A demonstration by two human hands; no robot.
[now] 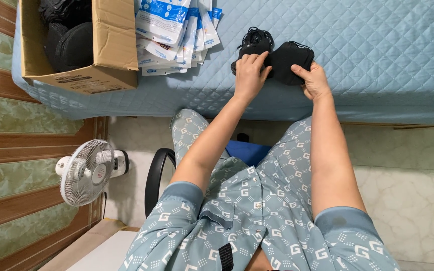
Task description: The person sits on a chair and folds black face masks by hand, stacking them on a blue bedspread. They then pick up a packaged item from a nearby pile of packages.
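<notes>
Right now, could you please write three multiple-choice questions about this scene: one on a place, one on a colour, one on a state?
1. Where does the cardboard box stand?
A. on the floor
B. on the blue quilted bed
C. on a chair

2. What colour are the masks in the hands?
A. white
B. black
C. green

3. How are the masks held?
A. by both hands
B. by one hand
C. by no hand

Answers:
1 B, the box rests on the quilt's corner.
2 B, they look dark black.
3 A, the left hand and right hand both grip them.
</notes>
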